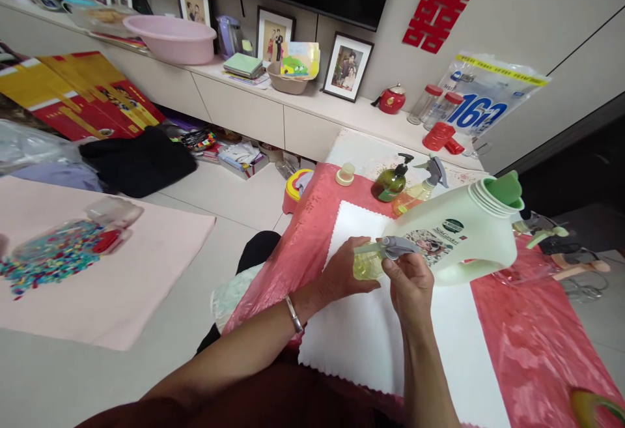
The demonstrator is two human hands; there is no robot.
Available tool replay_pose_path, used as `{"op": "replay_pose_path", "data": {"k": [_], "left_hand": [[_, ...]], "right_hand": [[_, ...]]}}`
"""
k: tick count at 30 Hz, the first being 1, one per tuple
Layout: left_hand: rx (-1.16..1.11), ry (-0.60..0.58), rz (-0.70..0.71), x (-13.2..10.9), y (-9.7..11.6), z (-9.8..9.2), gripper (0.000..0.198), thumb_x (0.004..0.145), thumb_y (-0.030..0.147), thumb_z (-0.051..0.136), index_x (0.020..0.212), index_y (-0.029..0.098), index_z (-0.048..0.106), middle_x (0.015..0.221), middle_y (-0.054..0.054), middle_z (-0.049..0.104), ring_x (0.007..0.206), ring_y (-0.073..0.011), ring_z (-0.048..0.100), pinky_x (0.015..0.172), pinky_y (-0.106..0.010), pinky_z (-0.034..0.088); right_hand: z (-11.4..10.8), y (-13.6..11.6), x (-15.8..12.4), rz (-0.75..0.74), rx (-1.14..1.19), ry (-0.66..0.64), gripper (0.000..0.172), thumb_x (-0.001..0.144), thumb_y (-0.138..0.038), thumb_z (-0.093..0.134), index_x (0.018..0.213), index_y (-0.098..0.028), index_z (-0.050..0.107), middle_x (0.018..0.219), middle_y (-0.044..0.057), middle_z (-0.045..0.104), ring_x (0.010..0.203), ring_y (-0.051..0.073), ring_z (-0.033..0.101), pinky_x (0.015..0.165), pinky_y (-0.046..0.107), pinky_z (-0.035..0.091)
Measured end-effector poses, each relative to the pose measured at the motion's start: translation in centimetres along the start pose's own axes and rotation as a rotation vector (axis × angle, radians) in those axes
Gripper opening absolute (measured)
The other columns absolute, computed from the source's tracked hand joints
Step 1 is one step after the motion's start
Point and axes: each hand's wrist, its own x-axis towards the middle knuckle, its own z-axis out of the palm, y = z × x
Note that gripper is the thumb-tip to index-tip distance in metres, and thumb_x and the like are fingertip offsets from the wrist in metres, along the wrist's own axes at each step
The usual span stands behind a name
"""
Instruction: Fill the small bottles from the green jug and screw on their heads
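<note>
And here the left hand [344, 268] cups the spray bottle [367, 265], while the right hand [413, 281], nearer the grey spray head [399, 247], pinches it. The bottle's long axis points towards three o'clock, above the counter [537, 324]; at two o'clock sits the large jug [466, 236].

– What do you have on the white scalloped mat [351, 343]?
– The pale green plastic jug [481, 236], behind the clear spray bottle [366, 265] between your left hand [342, 271] and right hand [413, 285].
– And farther behind?
– On the red plastic tablecloth [297, 242], the dark green pump bottle [389, 185] is to the right of the round cream cap [345, 174].
</note>
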Motion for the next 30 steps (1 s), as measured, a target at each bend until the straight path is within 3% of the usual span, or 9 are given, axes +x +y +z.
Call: {"op": "replay_pose_path", "data": {"k": [4,9,16,21,25,30], "left_hand": [[0.067,-0.001,0.082,0.3,0.3,-0.1,0.075,0.058,0.029,0.089,0.127,0.025,0.059,0.133,-0.01,0.061,0.126,-0.0342,0.057,0.108,-0.053,0.049],[0.058,-0.019,0.102,0.5,0.8,-0.2,0.071,0.059,0.025,0.086,0.125,0.025,0.061,0.123,-0.008,0.067,0.119,-0.0321,0.06,0.103,-0.05,0.052],[0.004,-0.007,0.045,0.4,1.4,-0.6,0.08,0.055,0.025,0.088,0.129,0.023,0.059,0.138,-0.012,0.06,0.131,-0.0383,0.055,0.111,-0.057,0.047],[-0.078,-0.06,0.068,0.6,2.1,-0.7,0.063,0.06,0.019,0.083,0.119,0.024,0.061,0.119,-0.007,0.07,0.114,-0.0325,0.065,0.105,-0.053,0.052],[-0.094,0.063,-0.05,0.1,1.6,-0.2,0.083,0.053,0.023,0.089,0.127,0.024,0.051,0.126,-0.009,0.065,0.114,-0.0324,0.064,0.102,-0.053,0.054],[-0.072,0.056,-0.096,-0.2,0.9,0.1,0.087,0.052,0.023,0.09,0.128,0.024,0.049,0.127,-0.01,0.063,0.115,-0.0331,0.064,0.099,-0.053,0.054]], "right_hand": [[0.0,1.2,-0.2,-0.018,-0.002,0.06,0.041,0.078,-0.035,0.086,0.111,-0.017,0.069,0.125,0.012,0.061,0.119,0.028,0.058,0.1,0.044,0.051],[0.3,1.8,-0.2,-0.037,0.002,0.042,0.043,0.082,-0.038,0.082,0.117,-0.018,0.068,0.126,0.012,0.061,0.118,0.029,0.06,0.101,0.045,0.052],[0.2,1.7,-0.4,-0.07,0.012,0.023,0.041,0.088,-0.045,0.075,0.117,-0.015,0.069,0.127,0.014,0.06,0.12,0.03,0.058,0.106,0.047,0.048],[0.7,1.0,-0.2,-0.075,0.067,-0.005,0.037,0.089,-0.036,0.075,0.121,-0.02,0.068,0.124,0.012,0.061,0.116,0.028,0.059,0.102,0.046,0.05],[1.0,0.6,0.1,-0.077,0.083,-0.014,0.037,0.088,-0.032,0.077,0.122,-0.024,0.067,0.122,0.01,0.061,0.11,0.026,0.062,0.095,0.042,0.053],[0.9,0.9,0.1,-0.068,0.03,0.0,0.038,0.085,-0.035,0.079,0.119,-0.022,0.069,0.124,0.01,0.061,0.112,0.027,0.061,0.098,0.042,0.051]]}}
